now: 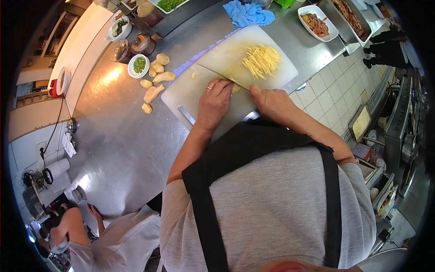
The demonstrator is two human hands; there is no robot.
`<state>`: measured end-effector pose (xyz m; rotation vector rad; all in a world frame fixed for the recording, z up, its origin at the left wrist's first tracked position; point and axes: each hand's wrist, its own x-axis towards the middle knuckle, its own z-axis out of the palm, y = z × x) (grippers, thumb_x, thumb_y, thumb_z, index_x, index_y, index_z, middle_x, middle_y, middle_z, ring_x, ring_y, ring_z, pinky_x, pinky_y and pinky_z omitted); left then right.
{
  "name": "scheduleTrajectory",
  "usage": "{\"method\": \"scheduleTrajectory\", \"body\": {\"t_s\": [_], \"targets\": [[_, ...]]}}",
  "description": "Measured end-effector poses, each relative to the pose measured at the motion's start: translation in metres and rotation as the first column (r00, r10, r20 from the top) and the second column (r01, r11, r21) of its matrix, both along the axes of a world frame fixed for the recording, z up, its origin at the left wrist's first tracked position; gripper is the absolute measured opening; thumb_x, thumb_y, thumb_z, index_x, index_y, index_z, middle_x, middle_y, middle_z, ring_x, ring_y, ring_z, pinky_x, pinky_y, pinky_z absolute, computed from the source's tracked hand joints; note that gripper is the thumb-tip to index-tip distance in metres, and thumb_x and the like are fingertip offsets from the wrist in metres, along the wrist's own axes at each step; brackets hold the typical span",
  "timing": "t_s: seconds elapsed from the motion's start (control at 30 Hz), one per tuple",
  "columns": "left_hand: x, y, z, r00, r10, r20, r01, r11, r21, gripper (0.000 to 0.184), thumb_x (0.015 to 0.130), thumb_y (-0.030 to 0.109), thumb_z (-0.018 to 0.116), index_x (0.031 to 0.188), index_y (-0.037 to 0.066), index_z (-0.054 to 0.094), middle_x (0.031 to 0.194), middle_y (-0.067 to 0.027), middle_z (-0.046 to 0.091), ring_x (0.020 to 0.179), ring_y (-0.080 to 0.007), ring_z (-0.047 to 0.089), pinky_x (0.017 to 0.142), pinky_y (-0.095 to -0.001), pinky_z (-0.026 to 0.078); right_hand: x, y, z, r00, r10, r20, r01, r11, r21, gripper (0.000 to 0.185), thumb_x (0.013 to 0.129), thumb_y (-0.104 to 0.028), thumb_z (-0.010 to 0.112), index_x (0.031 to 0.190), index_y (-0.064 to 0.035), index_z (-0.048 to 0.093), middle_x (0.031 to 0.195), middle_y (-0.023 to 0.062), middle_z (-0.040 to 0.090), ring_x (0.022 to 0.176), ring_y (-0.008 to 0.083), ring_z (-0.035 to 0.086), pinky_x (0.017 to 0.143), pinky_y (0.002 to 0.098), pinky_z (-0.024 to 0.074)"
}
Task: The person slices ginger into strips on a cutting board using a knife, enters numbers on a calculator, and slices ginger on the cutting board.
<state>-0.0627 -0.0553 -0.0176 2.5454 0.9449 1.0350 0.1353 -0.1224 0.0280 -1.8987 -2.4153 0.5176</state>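
Head view shows the right hand (274,105) closed firmly around the handle of a long knife (216,72), whose blade reaches across in front of the left hand (212,106). Left fingers are bent and together, beside the blade, over some small yellow slices (235,88); whether they pinch these I cannot tell. This curled shape probably keeps the fingertips behind the edge. Beyond the right hand lies a heap of thin yellow strips (262,61), seemingly set apart so that the blade has free space. To the left of the left hand, off the white cutting board (217,43), are peeled pieces, perhaps ginger (153,93), likely within its easy reach. Under the board's far edge, ahead of both hands, a purple cloth (182,68) shows, maybe against slipping. No brand, label or other writing can be read.
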Motion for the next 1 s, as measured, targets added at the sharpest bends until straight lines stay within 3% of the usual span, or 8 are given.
{"method": "scheduleTrajectory", "body": {"t_s": [0.13,0.23,0.37,0.53,0.67,0.83,0.93,1.0], "targets": [[-0.001,0.001,0.001,1.0,-0.011,-0.007,0.011,1.0,0.007,0.019,0.078,0.002,0.066,0.097,0.003,0.069,0.101,-0.0064,0.065,0.101,-0.0235,0.061,0.085,-0.033,0.052,0.0,-0.004,0.031,0.999,0.036,0.008,-0.036,0.999,-0.042,0.016,0.096,-0.02,0.05,0.096,-0.005,0.043,0.065,0.0168,0.064,0.062,0.0384,0.065,0.054,0.0517,0.05],[-0.001,0.001,0.0,1.0,-0.011,0.0,0.011,1.0,0.009,0.018,0.078,0.002,0.066,0.097,0.003,0.068,0.1,-0.0067,0.065,0.1,-0.0237,0.061,0.085,-0.0332,0.052,-0.005,-0.01,0.028,0.999,0.005,0.042,-0.003,0.999,-0.037,0.009,0.089,-0.009,0.048,0.094,-0.0023,0.045,0.066,0.0197,0.065,0.063,0.0382,0.067,0.054,0.0498,0.0516],[0.0,0.001,0.002,1.0,-0.015,0.018,0.015,1.0,0.014,0.019,0.078,0.002,0.066,0.096,0.003,0.068,0.1,-0.0069,0.064,0.1,-0.0243,0.062,0.084,-0.0334,0.052,-0.005,-0.001,0.007,1.0,0.014,-0.014,-0.014,1.0,0.002,0.01,0.089,-0.01,0.049,0.095,-0.0024,0.045,0.065,0.0195,0.065,0.062,0.0377,0.067,0.053,0.0494,0.0516],[-0.002,0.0,0.001,1.0,-0.002,-0.012,0.002,1.0,0.018,0.019,0.077,0.002,0.067,0.096,0.003,0.068,0.099,-0.0064,0.064,0.099,-0.0242,0.062,0.084,-0.0331,0.052,-0.003,-0.01,0.034,0.999,0.021,0.029,-0.02,0.999,-0.047,0.011,0.089,-0.011,0.05,0.095,-0.0028,0.045,0.064,0.0189,0.064,0.06,0.0376,0.067,0.052,0.0493,0.051],[0.0,0.0,0.004,1.0,-0.001,0.015,0.001,1.0,0.021,0.02,0.077,0.002,0.066,0.097,0.003,0.067,0.099,-0.0068,0.063,0.099,-0.0248,0.062,0.084,-0.0331,0.052,-0.003,-0.001,0.003,1.0,0.015,-0.014,-0.015,1.0,-0.002,0.012,0.089,-0.011,0.05,0.096,-0.0031,0.045,0.064,0.0185,0.064,0.062,0.0372,0.067,0.053,0.0493,0.0515],[-0.002,0.0,-0.001,1.0,-0.005,0.008,0.005,1.0,-0.003,0.02,0.077,0.001,0.067,0.097,0.003,0.067,0.099,-0.0065,0.063,0.099,-0.0249,0.062,0.085,-0.0334,0.052,-0.002,-0.008,0.035,0.997,0.017,0.079,-0.009,0.996,-0.09,0.012,0.088,-0.012,0.051,0.095,-0.0034,0.045,0.064,0.0169,0.064,0.062,0.0363,0.067,0.052,0.0487,0.0512],[0.001,0.001,-0.001,0.999,-0.004,0.032,0.004,1.0,-0.003,0.02,0.078,0.001,0.067,0.097,0.003,0.067,0.099,-0.0066,0.063,0.099,-0.025,0.062,0.085,-0.0336,0.052,-0.007,-0.001,0.009,1.0,-0.002,-0.03,0.003,1.0,0.006,0.012,0.089,-0.013,0.05,0.095,-0.0036,0.045,0.065,0.0167,0.065,0.062,0.0359,0.067,0.052,0.0486,0.0512],[-0.001,-0.001,-0.001,0.999,0.002,0.033,-0.001,1.0,-0.012,0.019,0.078,0.001,0.067,0.097,0.003,0.067,0.099,-0.0065,0.063,0.098,-0.025,0.062,0.085,-0.0337,0.052,-0.004,-0.002,0.017,1.0,0.023,0.002,-0.023,0.999,-0.031,0.011,0.09,-0.013,0.05,0.094,-0.0037,0.045,0.065,0.0169,0.065,0.063,0.0356,0.068,0.052,0.0486,0.0512]]}}
